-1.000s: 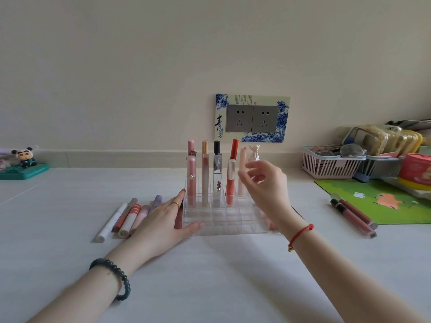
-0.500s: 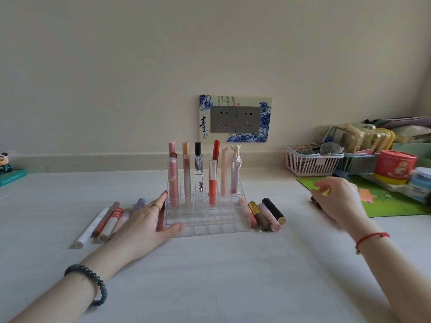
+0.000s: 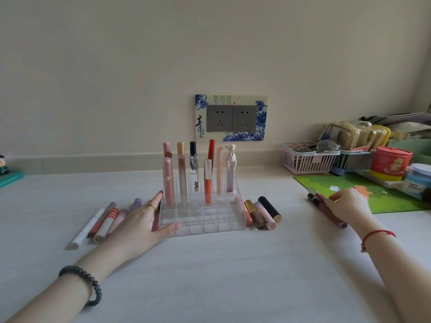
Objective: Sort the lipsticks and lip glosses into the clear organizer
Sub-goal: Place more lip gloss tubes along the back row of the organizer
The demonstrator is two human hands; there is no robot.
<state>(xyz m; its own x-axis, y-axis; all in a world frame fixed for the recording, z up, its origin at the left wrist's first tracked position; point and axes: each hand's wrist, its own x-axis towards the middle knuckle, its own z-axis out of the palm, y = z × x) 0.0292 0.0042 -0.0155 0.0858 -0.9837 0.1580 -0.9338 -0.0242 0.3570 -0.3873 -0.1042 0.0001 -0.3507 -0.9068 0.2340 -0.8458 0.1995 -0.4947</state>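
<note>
The clear organizer [image 3: 210, 226] stands mid-table with several tall lip glosses [image 3: 168, 178] upright in its back rows. My left hand [image 3: 140, 224] lies flat against its left front corner, fingers spread, holding nothing. Several loose tubes [image 3: 105, 220] lie to the left of that hand. Several short lipsticks [image 3: 263, 213] lie against the organizer's right side. Far right, my right hand [image 3: 347, 206] curls its fingertips over a dark red lip gloss [image 3: 332, 216] that lies on the table beside another one.
A green mat [image 3: 391, 199] lies just behind my right hand. Behind it stand a pink basket [image 3: 307, 162], a red tin [image 3: 390, 164] and a blue jar [image 3: 418, 180]. A small figurine [image 3: 4, 166] stands at the far left by the wall.
My right hand left the organizer's back row, swung right and came down on the lip glosses by the green mat. The left hand stayed at the organizer.
</note>
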